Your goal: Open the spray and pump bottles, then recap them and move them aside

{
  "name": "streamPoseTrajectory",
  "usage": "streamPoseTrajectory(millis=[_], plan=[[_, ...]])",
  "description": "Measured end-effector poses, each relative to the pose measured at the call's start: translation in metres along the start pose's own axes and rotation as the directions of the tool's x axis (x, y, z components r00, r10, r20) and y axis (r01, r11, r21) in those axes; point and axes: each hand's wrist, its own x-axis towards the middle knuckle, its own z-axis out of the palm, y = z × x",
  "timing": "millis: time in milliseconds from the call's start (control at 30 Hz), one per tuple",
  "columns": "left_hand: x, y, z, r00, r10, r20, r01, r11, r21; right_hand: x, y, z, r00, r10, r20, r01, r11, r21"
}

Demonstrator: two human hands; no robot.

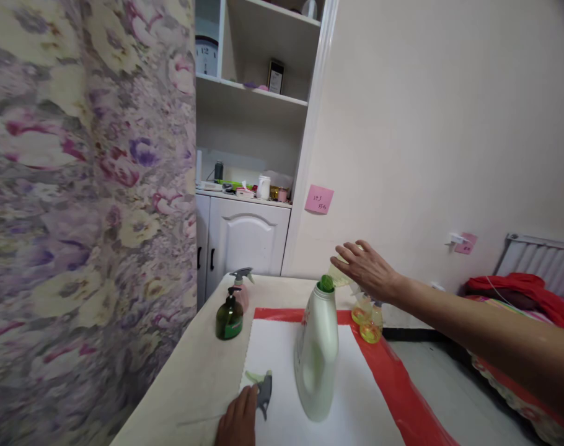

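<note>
My left hand [239, 416], low in the view, is closed around a grey trigger spray head [264, 394] with a pale green trigger. A thin tube stretches left from it over the table. A large pale green jug-shaped bottle [317, 359] stands upright on a white sheet [356, 396], something green [326, 284] in its mouth. My right hand [368, 269] is raised behind and right of that mouth, fingers stretched and slightly apart, thumb hidden. Something pale yellow [340, 274] shows behind its fingers; I cannot tell what. Below the hand stand two small bottles with yellow liquid [370, 331].
A dark green pump bottle [229, 319] and a pinkish spray bottle [242, 291] stand at the table's left. Red sheeting [393, 371] borders the white sheet. A floral curtain [91, 217] hangs left; a white cabinet [249, 232] stands behind; a bed [519, 291] lies right.
</note>
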Motion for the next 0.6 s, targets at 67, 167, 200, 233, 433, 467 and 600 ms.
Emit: streamPoseTrajectory(millis=[67,167,200,233,433,467,600], plan=[[0.001,0.002,-0.004,1.000,0.003,0.003,-0.003,1.000,0.007,-0.004,0.001,0.003,1.000,0.019,0.007,-0.019,1.000,0.009],[0.001,0.006,-0.010,1.000,0.007,0.011,-0.007,1.000,0.026,-0.011,0.002,0.008,0.999,0.050,0.017,-0.050,0.998,0.038],[0.001,0.007,-0.012,1.000,0.006,0.011,-0.007,0.999,0.034,-0.013,0.002,0.009,0.998,0.060,0.018,-0.061,0.997,0.051],[0.001,0.007,-0.013,1.000,0.006,0.012,-0.007,0.999,0.041,-0.015,0.002,0.010,0.997,0.072,0.018,-0.073,0.995,0.067],[-0.001,0.006,-0.009,0.999,0.016,-0.040,-0.013,0.997,0.070,-0.024,-0.001,0.016,0.989,0.144,0.026,-0.146,0.961,0.236],[-0.001,0.005,-0.008,0.998,0.022,-0.057,-0.017,0.997,0.077,-0.026,-0.001,0.018,0.986,0.164,0.030,-0.166,0.946,0.280],[-0.001,0.004,-0.007,0.994,0.062,-0.093,-0.051,0.991,0.122,-0.041,0.003,0.033,0.954,0.291,0.071,-0.286,0.812,0.509]])
